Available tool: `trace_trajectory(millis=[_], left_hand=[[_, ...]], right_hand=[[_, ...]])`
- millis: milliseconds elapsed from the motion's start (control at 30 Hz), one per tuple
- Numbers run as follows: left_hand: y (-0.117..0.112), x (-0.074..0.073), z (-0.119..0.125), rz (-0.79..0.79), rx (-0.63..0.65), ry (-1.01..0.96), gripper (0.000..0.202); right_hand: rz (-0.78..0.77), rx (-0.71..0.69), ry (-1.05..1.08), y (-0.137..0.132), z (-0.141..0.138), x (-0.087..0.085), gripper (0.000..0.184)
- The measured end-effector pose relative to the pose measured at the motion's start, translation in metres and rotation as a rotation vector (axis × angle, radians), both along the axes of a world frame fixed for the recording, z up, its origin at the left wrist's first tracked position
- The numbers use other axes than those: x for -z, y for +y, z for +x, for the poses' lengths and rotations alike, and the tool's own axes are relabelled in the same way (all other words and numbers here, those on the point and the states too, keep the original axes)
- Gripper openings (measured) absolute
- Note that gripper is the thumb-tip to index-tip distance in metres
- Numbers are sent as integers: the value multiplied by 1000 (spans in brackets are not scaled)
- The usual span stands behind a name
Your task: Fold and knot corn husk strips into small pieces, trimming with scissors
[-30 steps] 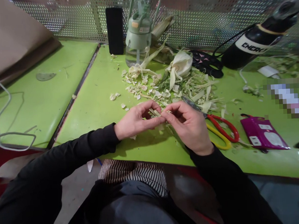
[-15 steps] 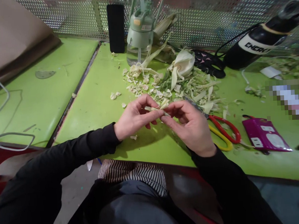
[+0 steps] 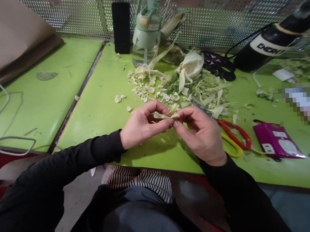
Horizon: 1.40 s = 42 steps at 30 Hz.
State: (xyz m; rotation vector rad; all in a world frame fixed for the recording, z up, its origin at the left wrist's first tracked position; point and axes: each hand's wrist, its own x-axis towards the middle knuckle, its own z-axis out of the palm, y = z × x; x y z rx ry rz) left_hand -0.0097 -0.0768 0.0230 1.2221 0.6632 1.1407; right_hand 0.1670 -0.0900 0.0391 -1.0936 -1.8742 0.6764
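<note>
A small pale strip of corn husk (image 3: pixel 162 116) is pinched between my two hands, above the table's front part. My left hand (image 3: pixel 146 123) closes thumb and fingers on its left portion. The fingertips of my right hand (image 3: pixel 201 134) close on its right end, meeting my left fingertips. Just beyond lies a heap of cut husk scraps (image 3: pixel 153 90) with a larger folded husk (image 3: pixel 192 65) on top. Scissors (image 3: pixel 235 134) with red and yellow handles lie beside my right hand, their blades partly covered by scraps.
A green water bottle (image 3: pixel 147 36) and a black phone (image 3: pixel 121 27) stand at the back by a perforated metal screen (image 3: pixel 84 19). To the right are a black bottle (image 3: pixel 260 48) and a purple packet (image 3: pixel 278 140). Brown paper (image 3: pixel 18 36) and a white cable (image 3: pixel 3 103) lie left.
Both hands have shifted slightly right in the picture. The husk strip has turned a little between the fingertips, and more of it shows above my left thumb.
</note>
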Motion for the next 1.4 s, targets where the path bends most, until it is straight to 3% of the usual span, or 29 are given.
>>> trace_trajectory(millis=[367,633,767,933,1167,1300,1400], left_hand=[[0,0,0,4,0,-5,24],[4,-1,-4,-14,19,-11,22],[4,-1,-3,-31,40,30,26],[5,-2,-4,-44,59,66,33],[3,-13,-10,-175,119,132,28],[10,-16,-17,-202,40,160,21],[25,-18,-31,-127,-63,321,24]], right_hand=[[19,-33,-9,0,2,1,14],[191,38,-64,4,2,5,20],[49,35,-19,6,3,4,38],[77,56,-57,5,3,-1,9],[13,66,-12,5,4,-2,9],[-37,61,47,7,5,-3,12],[-102,81,118,10,8,0,17]])
